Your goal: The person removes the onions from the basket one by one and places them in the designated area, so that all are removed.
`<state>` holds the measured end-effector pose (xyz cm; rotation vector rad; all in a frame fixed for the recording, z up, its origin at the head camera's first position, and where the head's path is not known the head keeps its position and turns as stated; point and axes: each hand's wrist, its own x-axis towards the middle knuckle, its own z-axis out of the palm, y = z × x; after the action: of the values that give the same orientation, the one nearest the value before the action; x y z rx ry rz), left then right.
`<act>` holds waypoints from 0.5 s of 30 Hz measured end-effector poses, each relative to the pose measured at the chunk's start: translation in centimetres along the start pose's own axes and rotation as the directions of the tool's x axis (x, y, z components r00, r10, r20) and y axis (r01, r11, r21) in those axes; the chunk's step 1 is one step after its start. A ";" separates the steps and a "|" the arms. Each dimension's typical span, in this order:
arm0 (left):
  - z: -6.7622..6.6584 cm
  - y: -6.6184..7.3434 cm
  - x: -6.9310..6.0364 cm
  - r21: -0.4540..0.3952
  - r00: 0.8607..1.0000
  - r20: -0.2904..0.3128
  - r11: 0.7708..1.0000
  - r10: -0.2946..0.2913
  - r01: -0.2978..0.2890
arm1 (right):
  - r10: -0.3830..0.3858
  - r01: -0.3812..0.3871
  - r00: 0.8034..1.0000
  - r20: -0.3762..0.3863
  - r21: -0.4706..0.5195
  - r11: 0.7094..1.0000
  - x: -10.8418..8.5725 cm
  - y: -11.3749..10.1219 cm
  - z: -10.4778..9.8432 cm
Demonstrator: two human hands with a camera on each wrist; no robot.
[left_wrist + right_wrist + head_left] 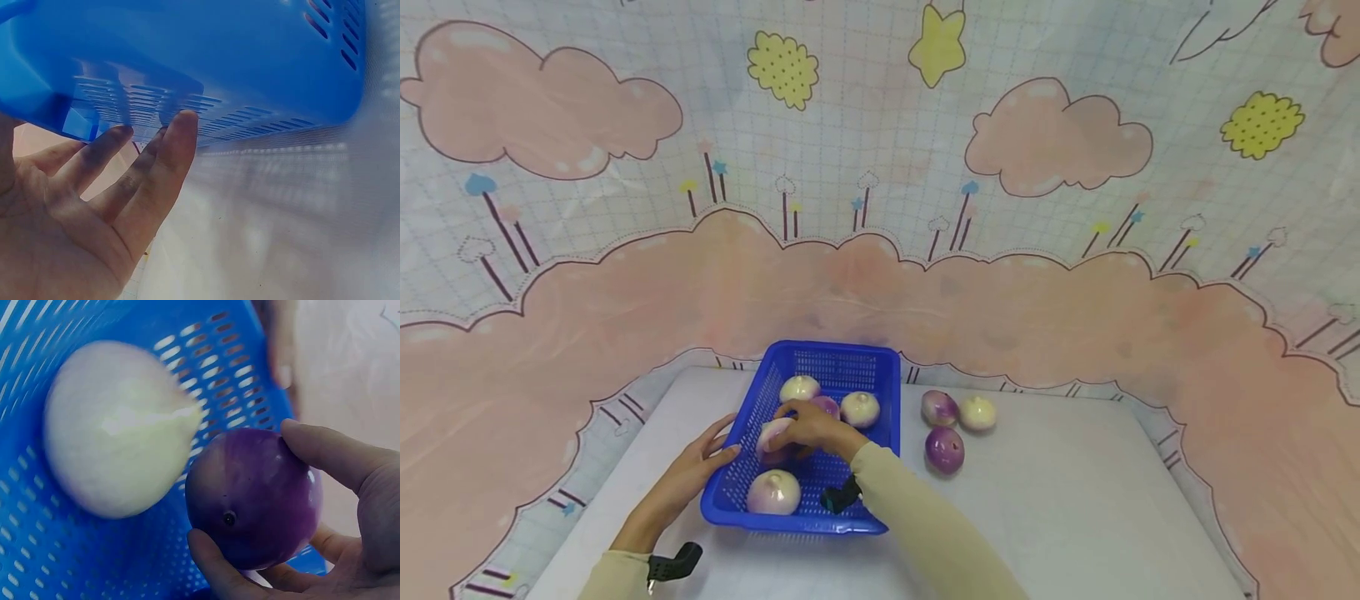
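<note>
A blue plastic basket (891, 450) holds several purple and white onions. My right hand (820, 429) is inside it, gripping an onion (772, 442) near the left wall. In the right wrist view, the fingers and thumb of my right hand (337, 531) curl round a purple onion (256, 497), beside a paler onion (119, 428). My left hand (688, 471) touches the basket's left side from outside. The left wrist view shows my left hand (94, 206) with extended fingers against the slotted basket wall (206, 56). Near the basket's front lies another onion (773, 492).
Right of the basket, on the white table (1060, 500), lie a purple-and-white onion (939, 408), a pale onion (977, 413) and a dark purple onion (944, 451). A patterned cloth (880, 292) hangs behind the table.
</note>
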<state>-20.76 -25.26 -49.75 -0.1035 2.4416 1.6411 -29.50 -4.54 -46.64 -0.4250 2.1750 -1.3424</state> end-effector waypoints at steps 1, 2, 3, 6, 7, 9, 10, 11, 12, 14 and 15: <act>0.0 0.0 0.0 0.002 1.000 0.000 1.000 0.000 0.000 | -0.002 0.002 1.000 0.002 0.011 1.000 -0.1 -0.1 -0.1; 0.0 0.0 0.0 0.003 1.000 0.000 1.000 0.000 0.000 | -0.005 0.005 1.000 0.007 0.022 1.000 -0.2 -0.2 -0.1; 0.0 0.0 -0.1 0.005 1.000 0.001 1.000 0.001 -0.001 | -0.007 0.006 1.000 0.011 0.031 1.000 -0.3 -0.3 -0.2; 0.0 -0.1 -0.1 0.000 1.000 0.000 1.000 0.005 -0.005 | -0.014 0.013 1.000 0.027 0.066 0.998 -0.8 -0.6 -0.4; 0.0 -0.2 -0.1 -0.003 1.000 0.001 1.000 0.008 -0.008 | -0.020 0.017 0.999 0.031 0.082 0.996 -0.9 -0.8 -0.4; 0.0 -0.2 -0.1 -0.007 1.000 0.001 1.000 0.011 -0.011 | -0.029 0.027 0.999 0.026 0.097 0.995 -1.4 -1.0 -0.6; 0.0 -0.3 -0.1 -0.008 1.000 0.001 1.000 0.012 -0.012 | -0.035 0.033 0.999 0.025 0.104 0.994 -1.6 -1.0 -0.8; 0.1 -0.3 -0.1 -0.008 1.000 0.001 1.000 0.013 -0.013 | -0.043 0.040 0.999 0.022 0.106 0.994 -1.8 -1.1 -0.9; 0.1 -0.3 -0.1 -0.008 1.000 0.001 1.000 0.013 -0.013 | -0.052 0.049 0.998 0.021 0.109 0.993 -2.0 -1.2 -1.1; 0.1 -0.3 -0.1 -0.005 1.000 0.000 1.000 0.012 -0.012 | -0.071 0.068 0.997 0.026 0.118 0.991 -2.5 -1.3 -1.4; 0.2 -0.3 -0.2 -0.004 1.000 -0.002 1.000 0.010 -0.010 | -0.082 0.077 0.996 0.033 0.128 0.989 -2.7 -1.4 -1.6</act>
<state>-20.52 -25.24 -50.09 -0.0930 2.4447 1.6505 -28.30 -2.59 -44.05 -0.4881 2.0480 -1.4933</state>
